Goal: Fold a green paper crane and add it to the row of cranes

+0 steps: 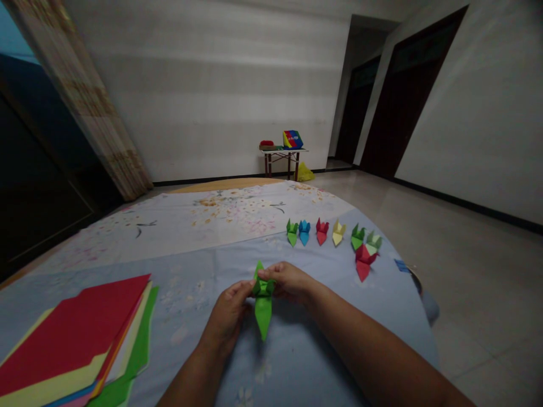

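Observation:
A green folded paper figure (263, 308) is held just above a round table covered in a pale blue flowered cloth (195, 265). My left hand (227, 319) pinches its left side and my right hand (288, 281) pinches its upper right side. Both hands' fingers are closed on the paper. Its long point hangs toward me. Beyond my right hand lies a row of several finished folded figures: green (292, 232), blue (304, 232), red (322, 231), yellow (338, 232), more green (365, 239) and a larger red one (363, 261).
A fanned stack of coloured paper sheets with red on top (76, 336) lies at the table's near left. A blue scrap (401, 265) sits at the right edge. A small table with colourful items (283, 150) stands by the far wall. Dark doorways open on the right.

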{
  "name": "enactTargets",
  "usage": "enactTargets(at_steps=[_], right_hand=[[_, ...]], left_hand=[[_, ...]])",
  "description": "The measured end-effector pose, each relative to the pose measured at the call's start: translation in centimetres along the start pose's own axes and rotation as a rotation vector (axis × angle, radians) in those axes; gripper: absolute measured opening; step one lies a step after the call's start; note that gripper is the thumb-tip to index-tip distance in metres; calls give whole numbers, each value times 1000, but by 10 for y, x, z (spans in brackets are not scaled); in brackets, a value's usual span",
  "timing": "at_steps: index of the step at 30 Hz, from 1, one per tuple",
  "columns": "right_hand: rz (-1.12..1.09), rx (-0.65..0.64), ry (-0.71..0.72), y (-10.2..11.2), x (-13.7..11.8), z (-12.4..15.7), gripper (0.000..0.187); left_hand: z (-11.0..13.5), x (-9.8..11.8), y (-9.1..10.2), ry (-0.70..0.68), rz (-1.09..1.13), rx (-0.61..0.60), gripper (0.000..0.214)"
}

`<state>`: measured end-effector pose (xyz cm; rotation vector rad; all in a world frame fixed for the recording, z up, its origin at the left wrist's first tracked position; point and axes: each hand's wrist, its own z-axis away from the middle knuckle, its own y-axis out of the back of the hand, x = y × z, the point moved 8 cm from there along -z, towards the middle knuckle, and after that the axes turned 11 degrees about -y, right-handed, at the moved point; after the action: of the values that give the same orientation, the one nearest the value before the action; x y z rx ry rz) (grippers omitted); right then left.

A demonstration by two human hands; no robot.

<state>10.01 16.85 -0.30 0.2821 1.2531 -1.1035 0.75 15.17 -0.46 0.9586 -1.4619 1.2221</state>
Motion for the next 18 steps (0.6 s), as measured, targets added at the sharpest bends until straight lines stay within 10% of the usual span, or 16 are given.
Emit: enactTargets(at_steps=[10,18], right_hand=[[-35,228,66,26,-8,0,39],[-49,317,90,32,-10,2,38]], left_hand=[[3,-1,13,25,89,222,38],[4,-6,-3,42,-12,16,32]])
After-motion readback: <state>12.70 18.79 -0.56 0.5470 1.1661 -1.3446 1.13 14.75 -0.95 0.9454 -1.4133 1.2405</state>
